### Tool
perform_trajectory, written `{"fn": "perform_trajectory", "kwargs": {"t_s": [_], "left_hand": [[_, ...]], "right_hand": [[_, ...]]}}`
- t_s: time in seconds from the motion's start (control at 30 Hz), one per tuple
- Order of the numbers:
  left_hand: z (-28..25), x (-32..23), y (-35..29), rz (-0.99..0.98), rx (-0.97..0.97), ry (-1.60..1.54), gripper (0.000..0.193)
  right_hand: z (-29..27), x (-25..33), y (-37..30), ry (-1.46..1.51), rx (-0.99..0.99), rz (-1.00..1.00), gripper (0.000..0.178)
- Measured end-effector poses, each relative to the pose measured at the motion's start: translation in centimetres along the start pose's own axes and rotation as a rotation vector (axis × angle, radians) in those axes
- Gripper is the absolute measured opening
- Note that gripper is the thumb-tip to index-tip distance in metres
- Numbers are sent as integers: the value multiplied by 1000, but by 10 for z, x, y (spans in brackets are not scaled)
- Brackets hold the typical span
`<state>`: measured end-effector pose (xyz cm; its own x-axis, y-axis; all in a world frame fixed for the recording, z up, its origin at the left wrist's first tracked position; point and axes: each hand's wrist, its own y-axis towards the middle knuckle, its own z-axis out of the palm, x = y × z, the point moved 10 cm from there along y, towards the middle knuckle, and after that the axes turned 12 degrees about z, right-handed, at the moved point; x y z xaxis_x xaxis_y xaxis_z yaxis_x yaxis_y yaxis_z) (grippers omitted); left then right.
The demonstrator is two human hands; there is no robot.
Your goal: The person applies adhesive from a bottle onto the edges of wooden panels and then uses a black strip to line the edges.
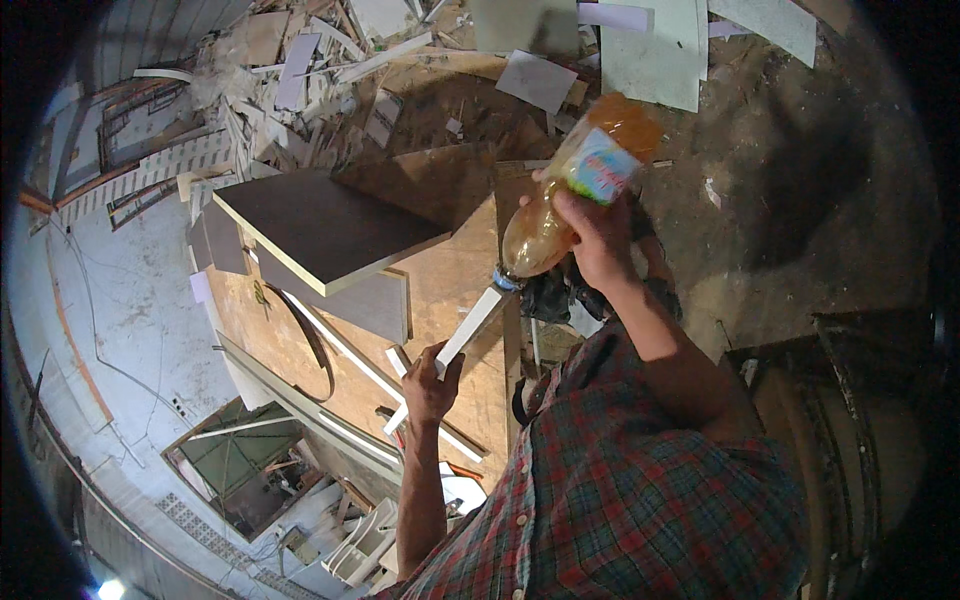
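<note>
My right hand is wrapped round a large plastic bottle with amber liquid at its base end and a blue and white label. The bottle is tilted, its neck with a blue cap pointing down and left. At the neck, the upper end of a white strip meets the cap or lies just by it; whether they touch I cannot tell. Closed round the strip's lower end is my left hand. Both hands are above a wooden worktable.
Dark angular panels stand on the table's far left part. Long white strips and a curved dark band lie on it. Board offcuts litter the floor beyond. White plastic chairs stand at the lower left.
</note>
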<state>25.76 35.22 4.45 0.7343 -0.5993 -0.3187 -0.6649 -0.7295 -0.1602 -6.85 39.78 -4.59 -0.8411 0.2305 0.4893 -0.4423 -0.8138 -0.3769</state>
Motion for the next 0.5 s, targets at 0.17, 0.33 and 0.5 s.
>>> {"fn": "perform_trajectory", "kwargs": {"t_s": [0.17,0.33,0.5], "left_hand": [[1,4,0,-12,-2,-3,29],[4,7,-2,10,10,3,28],[2,6,0,-39,23,-10,28]], "right_hand": [[-2,4,-2,-253,-21,-48,39],[18,5,-6,-159,50,-18,35],[19,12,-2,-211,-72,-112,34]]}}
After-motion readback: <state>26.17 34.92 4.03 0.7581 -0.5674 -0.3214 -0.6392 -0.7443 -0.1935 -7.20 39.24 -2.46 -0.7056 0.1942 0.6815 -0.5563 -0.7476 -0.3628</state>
